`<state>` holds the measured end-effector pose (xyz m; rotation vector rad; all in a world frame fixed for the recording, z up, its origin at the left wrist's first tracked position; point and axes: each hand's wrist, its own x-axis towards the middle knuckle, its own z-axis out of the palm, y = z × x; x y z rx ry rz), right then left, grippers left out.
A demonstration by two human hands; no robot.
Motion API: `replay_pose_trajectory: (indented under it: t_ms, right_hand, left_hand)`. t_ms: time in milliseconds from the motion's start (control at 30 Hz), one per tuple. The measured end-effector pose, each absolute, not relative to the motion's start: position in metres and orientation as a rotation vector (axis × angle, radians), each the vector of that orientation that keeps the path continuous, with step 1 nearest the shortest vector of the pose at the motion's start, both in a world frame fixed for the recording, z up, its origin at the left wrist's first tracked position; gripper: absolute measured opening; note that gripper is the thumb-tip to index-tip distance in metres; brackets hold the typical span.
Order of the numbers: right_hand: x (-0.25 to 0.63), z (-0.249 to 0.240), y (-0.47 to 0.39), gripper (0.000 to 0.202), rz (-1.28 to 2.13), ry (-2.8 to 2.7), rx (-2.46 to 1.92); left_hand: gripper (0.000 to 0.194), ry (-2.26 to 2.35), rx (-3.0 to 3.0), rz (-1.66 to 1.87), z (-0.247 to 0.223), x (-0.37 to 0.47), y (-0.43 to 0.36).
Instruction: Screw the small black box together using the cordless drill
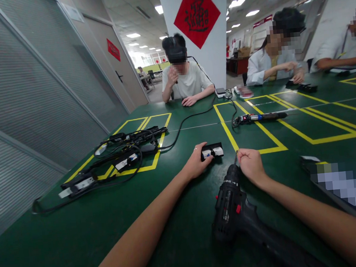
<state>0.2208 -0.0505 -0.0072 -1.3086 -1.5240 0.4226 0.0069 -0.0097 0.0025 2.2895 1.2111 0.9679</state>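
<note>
My left hand (197, 161) grips a small black block with white labels (213, 150), fingers over its far side and thumb along its near edge. Close by, a black cordless drill (231, 207) with red buttons lies on the green table, its chuck facing away from me. A thin bit (236, 158) sticks out of the chuck. Curled closed beside that bit is my right hand (252, 166), its fingertips at or against it. Whatever these fingers pinch, if anything, is hidden.
Black cabled parts (129, 150) lie in a heap at left. A black cable (189, 116) crosses the green table (179, 216). A tool with a blue band (260, 117) lies beyond my right hand. At right is a blurred-out device (347, 185). Several people sit across the table.
</note>
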Motion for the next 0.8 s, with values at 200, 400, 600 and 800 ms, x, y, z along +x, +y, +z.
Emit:
replay_pose_trajectory:
  t_ms: [200, 400, 600, 800]
  right_hand:
    - [0.216, -0.005, -0.052, 0.018, 0.434, -1.577, -1.308]
    - [0.214, -0.001, -0.057, 0.022, 0.298, -1.719, -1.175]
    - [0.209, 0.005, -0.061, 0.024, 0.210, -1.652, -1.270]
    - [0.208, 0.004, -0.063, 0.033, 0.182, -1.627, -1.256]
  left_hand:
    - [0.038, 1.221, 2.324, 0.982, 0.003, 0.007, -0.010]
    - [0.037, 1.229, 2.382, 1.017, 0.003, 0.008, -0.011]
    - [0.039, 1.227, 2.475, 1.051, 0.006, 0.008, -0.013]
    - [0.043, 1.226, 2.647, 1.002, 0.015, 0.010, -0.024]
